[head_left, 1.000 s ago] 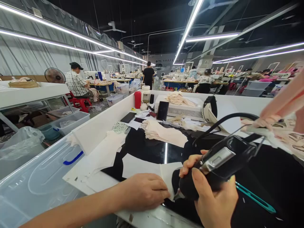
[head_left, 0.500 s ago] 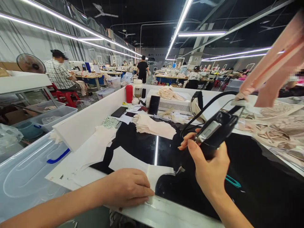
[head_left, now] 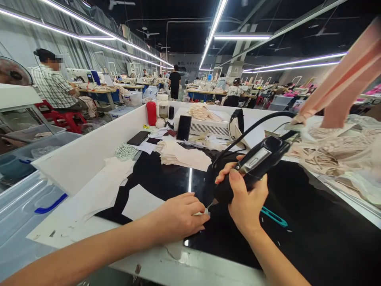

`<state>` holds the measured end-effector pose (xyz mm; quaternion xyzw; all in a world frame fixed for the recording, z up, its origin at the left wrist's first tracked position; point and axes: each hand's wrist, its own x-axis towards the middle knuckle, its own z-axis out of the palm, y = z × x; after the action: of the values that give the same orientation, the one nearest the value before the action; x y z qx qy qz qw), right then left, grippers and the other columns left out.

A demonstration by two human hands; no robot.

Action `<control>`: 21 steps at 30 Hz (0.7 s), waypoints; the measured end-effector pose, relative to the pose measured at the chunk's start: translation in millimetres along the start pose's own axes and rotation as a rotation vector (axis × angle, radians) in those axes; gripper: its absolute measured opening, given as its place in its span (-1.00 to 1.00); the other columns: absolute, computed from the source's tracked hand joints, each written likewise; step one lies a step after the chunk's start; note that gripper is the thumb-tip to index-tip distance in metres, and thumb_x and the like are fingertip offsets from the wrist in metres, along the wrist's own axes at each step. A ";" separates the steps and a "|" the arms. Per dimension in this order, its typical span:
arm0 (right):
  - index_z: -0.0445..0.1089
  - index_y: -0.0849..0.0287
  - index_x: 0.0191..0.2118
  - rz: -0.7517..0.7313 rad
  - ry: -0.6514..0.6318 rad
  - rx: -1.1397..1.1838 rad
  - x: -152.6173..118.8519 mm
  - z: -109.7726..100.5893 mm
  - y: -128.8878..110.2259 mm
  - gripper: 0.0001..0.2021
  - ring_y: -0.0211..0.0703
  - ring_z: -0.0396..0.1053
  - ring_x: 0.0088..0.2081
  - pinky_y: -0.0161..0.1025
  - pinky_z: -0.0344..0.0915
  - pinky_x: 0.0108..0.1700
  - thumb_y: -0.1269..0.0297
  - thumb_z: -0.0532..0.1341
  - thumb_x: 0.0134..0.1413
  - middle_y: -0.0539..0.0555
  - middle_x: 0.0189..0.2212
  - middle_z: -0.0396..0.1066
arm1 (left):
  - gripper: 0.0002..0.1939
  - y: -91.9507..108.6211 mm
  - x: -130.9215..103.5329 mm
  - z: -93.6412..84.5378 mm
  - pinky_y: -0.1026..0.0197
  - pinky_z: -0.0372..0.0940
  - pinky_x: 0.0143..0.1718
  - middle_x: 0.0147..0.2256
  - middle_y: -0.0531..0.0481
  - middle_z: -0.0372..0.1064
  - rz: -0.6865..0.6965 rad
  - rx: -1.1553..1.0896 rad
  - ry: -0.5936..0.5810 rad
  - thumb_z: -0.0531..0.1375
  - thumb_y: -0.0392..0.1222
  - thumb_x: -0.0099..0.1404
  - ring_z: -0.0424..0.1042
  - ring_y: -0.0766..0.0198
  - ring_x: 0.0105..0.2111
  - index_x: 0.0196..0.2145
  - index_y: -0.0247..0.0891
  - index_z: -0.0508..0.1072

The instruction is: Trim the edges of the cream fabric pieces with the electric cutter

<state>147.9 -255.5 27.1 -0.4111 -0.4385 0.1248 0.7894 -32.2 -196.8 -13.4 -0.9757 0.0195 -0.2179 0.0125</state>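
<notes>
**On the glossy black sheet (head_left: 312,226), a white flat piece (head_left: 141,202) beneath one hand**

The left hand's (head_left: 187,214) fingers are bunched together, with a pale bit of the piece pinched at their tips. Just beside them is the metal tip (head_left: 213,203) of a corded black hand tool (head_left: 262,157), with the right hand (head_left: 242,198) clamped around its body; whether tip and piece touch, I cannot tell. Lettering on the far wall (head_left: 195,64) is too small to read. The table's front edge (head_left: 220,266) runs just below the left hand; black surface spreads right of the tool, around a teal slotted strip (head_left: 274,216). The white piece lies flat, plain and matt, its upper edge curved, its right end covered. Beyond it sit stacked cream pieces (head_left: 184,155) and a propped smartphone (head_left: 184,127).
</notes>
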 end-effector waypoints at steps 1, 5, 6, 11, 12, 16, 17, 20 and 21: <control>0.35 0.01 -0.04 0.000 -0.002 0.002 -0.5 0.0 0.3 -0.72 -0.26 0.42 -0.45 -0.20 0.44 -0.35 0.18 0.42 0.24 -0.13 -0.37 0.46 | -0.79 -1.0 0.5 2.6 -0.03 0.33 0.28 -0.15 -0.06 0.48 0.000 0.007 -0.010 0.24 -0.19 0.54 0.49 0.15 -0.08 0.06 -0.29 0.49; 0.33 0.02 -0.05 -0.002 -0.004 -0.016 -1.2 -0.8 1.2 -0.72 -0.25 0.42 -0.45 -0.21 0.43 -0.37 0.19 0.41 0.24 -0.12 -0.37 0.46 | -0.70 -4.5 0.5 7.6 -0.02 0.32 0.27 -0.14 -0.05 0.46 -0.005 0.046 -0.045 0.34 -0.13 0.48 0.48 0.15 -0.07 0.08 -0.31 0.48; 0.33 0.02 -0.05 -0.004 -0.004 -0.021 -1.1 -1.0 1.3 -0.71 -0.25 0.42 -0.45 -0.21 0.43 -0.37 0.19 0.41 0.24 -0.12 -0.37 0.46 | -0.69 -5.0 0.1 7.8 0.00 0.33 0.26 -0.14 -0.04 0.45 -0.016 0.054 -0.051 0.34 -0.12 0.47 0.48 0.16 -0.08 0.07 -0.30 0.48; 0.35 0.03 -0.02 -0.013 -0.002 -0.030 -0.9 -0.8 0.8 -0.71 -0.25 0.43 -0.45 -0.21 0.44 -0.37 0.20 0.41 0.23 -0.11 -0.36 0.46 | -0.72 -4.6 -3.7 7.2 0.05 0.38 0.15 -0.14 -0.03 0.43 -0.097 0.070 -0.055 0.35 -0.11 0.47 0.46 0.16 -0.12 0.04 -0.27 0.50; 0.35 0.03 -0.02 -0.015 -0.002 -0.030 -1.0 -0.7 0.9 -0.71 -0.25 0.43 -0.44 -0.21 0.43 -0.37 0.21 0.41 0.24 -0.11 -0.36 0.46 | -0.71 -4.2 -4.6 6.9 0.05 0.39 0.13 -0.14 -0.03 0.43 -0.113 0.072 -0.061 0.35 -0.10 0.47 0.45 0.15 -0.12 0.05 -0.27 0.49; 0.35 0.03 -0.01 -0.015 -0.005 -0.033 -0.9 -0.7 1.4 -0.71 -0.24 0.43 -0.45 -0.20 0.44 -0.37 0.20 0.40 0.24 -0.11 -0.36 0.46 | -0.67 -2.4 -5.7 4.7 0.05 0.39 0.11 -0.13 -0.03 0.42 -0.152 0.072 -0.092 0.37 -0.10 0.45 0.45 0.14 -0.12 0.07 -0.27 0.49; 0.35 0.03 -0.01 -0.014 -0.006 -0.035 -0.7 -0.8 1.3 -0.70 -0.24 0.43 -0.45 -0.20 0.44 -0.37 0.19 0.40 0.23 -0.11 -0.36 0.47 | -0.66 -2.0 -5.5 4.2 0.05 0.39 0.11 -0.14 -0.04 0.42 -0.154 0.071 -0.098 0.38 -0.11 0.44 0.45 0.14 -0.12 0.08 -0.27 0.48; 0.35 0.03 -0.02 -0.014 0.007 -0.042 0.0 -1.0 0.9 -0.70 -0.24 0.43 -0.46 -0.20 0.44 -0.38 0.19 0.41 0.22 -0.11 -0.37 0.47 | -0.66 -1.3 -4.3 3.7 0.05 0.39 0.10 -0.14 -0.04 0.42 -0.155 0.065 -0.103 0.38 -0.11 0.44 0.45 0.14 -0.13 0.07 -0.28 0.49; 0.34 0.03 -0.04 -0.015 0.012 -0.043 0.2 -1.0 0.8 -0.70 -0.25 0.43 -0.46 -0.21 0.44 -0.39 0.19 0.41 0.21 -0.12 -0.38 0.47 | -0.66 -1.2 -4.1 3.8 0.05 0.39 0.09 -0.14 -0.04 0.42 -0.159 0.064 -0.103 0.38 -0.10 0.44 0.45 0.14 -0.13 0.07 -0.28 0.48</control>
<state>149.0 -255.4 26.4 -0.4253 -0.4394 0.1071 0.7840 -34.3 -195.4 -18.5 -0.9831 -0.0657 -0.1684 0.0273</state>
